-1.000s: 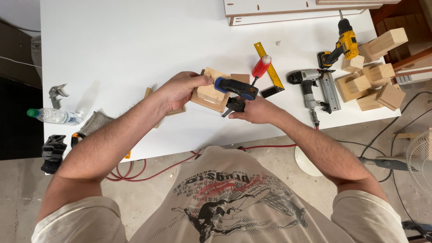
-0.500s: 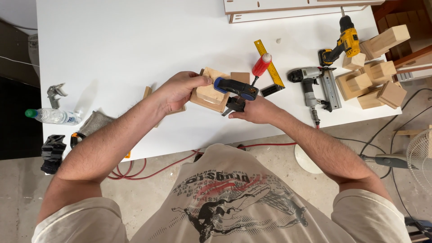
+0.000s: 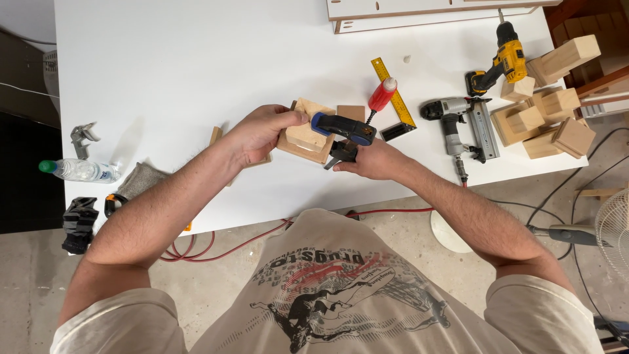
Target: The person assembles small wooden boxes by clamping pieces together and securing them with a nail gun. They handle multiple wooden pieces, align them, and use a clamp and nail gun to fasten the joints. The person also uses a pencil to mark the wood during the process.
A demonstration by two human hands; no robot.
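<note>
On the white worktop (image 3: pixel 164 59), the left hand (image 3: pixel 262 134) is clamped on stacked wood blocks (image 3: pixel 306 139). The right hand (image 3: pixel 370 160) grips a blue clamp (image 3: pixel 344 130) already fitted on them. Loose blocks (image 3: pixel 557 111) wait far right.

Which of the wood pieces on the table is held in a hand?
The stacked wood piece at the centre: the left hand grips it, with a blue clamp on it. The blocks at right lie untouched.
</note>
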